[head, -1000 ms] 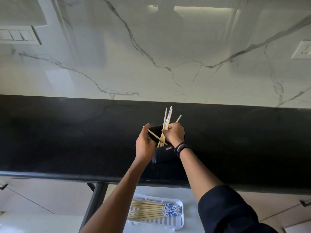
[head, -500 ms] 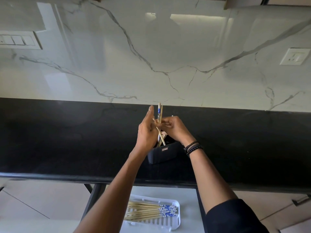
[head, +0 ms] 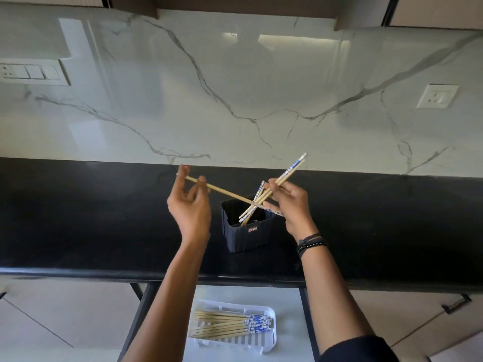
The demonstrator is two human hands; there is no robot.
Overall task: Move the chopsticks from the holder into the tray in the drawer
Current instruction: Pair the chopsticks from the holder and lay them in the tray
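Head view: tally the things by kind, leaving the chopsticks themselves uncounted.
Hands: 2, the left hand and the right hand, both holding chopsticks
Holder: 1
Tray: 1
Wall plates: 2, switch plate and socket
Total: 6

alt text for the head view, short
Above a black counter, the left hand pinches one chopstick while the right hand grips a pair over the dark holder; more lie in the white tray below.

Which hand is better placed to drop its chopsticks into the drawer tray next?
Probably the right hand: its pair of chopsticks is bunched. The left hand's single chopstick lies crosswise.
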